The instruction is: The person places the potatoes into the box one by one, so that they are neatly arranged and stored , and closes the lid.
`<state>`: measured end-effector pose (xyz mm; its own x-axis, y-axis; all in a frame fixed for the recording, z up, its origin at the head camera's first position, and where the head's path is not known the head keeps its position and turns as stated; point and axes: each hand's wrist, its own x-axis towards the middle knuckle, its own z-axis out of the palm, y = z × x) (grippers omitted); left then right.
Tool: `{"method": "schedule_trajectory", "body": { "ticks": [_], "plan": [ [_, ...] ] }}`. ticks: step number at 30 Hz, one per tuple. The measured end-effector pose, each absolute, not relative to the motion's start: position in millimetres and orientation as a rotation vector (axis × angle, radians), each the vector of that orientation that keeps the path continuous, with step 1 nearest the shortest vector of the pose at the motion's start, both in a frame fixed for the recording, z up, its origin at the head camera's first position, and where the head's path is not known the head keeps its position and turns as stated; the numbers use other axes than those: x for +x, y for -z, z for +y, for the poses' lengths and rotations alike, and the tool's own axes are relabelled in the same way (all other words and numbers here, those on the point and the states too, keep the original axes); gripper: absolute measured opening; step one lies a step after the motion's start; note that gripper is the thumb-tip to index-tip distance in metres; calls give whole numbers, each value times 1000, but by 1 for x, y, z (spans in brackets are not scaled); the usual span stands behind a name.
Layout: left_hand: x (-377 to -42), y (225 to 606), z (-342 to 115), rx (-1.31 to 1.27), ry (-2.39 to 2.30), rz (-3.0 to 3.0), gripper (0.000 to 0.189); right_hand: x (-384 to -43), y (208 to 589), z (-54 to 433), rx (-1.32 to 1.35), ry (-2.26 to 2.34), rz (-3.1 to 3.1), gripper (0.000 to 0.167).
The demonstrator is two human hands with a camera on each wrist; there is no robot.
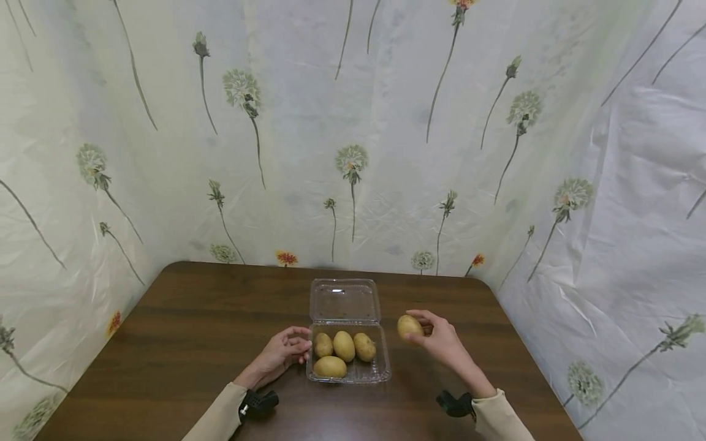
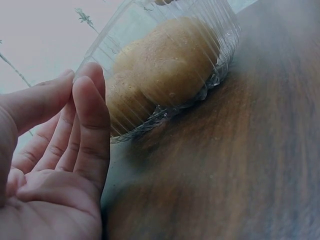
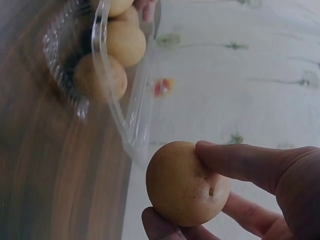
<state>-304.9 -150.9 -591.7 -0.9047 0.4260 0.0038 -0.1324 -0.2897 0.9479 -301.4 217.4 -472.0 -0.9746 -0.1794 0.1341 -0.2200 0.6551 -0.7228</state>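
Note:
A clear plastic clamshell container (image 1: pixel 380 367) sits on the table with its lid (image 1: pixel 344 300) tipped back. Several potatoes (image 1: pixel 344 346) lie inside it, towards the left and middle; bare room shows at its front right corner. My left hand (image 1: pixel 281 354) is at the container's left side, and in the left wrist view its thumb and fingertips (image 2: pixel 90 95) pinch the rim. To the right of the container, my right hand (image 1: pixel 441 340) holds one potato (image 1: pixel 409 327) above the table between thumb and fingers. A small dark pit marks that potato (image 3: pixel 185 185) in the right wrist view.
The dark brown wooden table (image 1: pixel 220 318) extends on both sides of the container. Behind it and at both sides hangs a pale curtain (image 1: pixel 386 184) printed with dandelions. Each wrist wears a black camera band (image 1: pixel 259 402).

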Motion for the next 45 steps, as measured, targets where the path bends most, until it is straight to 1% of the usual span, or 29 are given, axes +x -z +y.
{"method": "schedule_trajectory", "body": {
  "ticks": [10,24,29,35,45],
  "plan": [
    [-304,591,-149,353,-2243,1615,44,-295,470,195,397,-1272,-2836,47],
    [-304,589,-149,346,-2240,1629,45,-293,473,176,691,-1261,-2856,48],
    [-304,589,-149,340,-2240,1638,44,-292,474,169,772,-1254,-2854,45],
    [-304,590,-149,344,-2233,1649,44,-292,479,161,824,-1199,-2876,43],
    [-304,590,-150,327,-2221,1663,45,-292,482,155,896,-1194,-2921,45]
  ]
}}
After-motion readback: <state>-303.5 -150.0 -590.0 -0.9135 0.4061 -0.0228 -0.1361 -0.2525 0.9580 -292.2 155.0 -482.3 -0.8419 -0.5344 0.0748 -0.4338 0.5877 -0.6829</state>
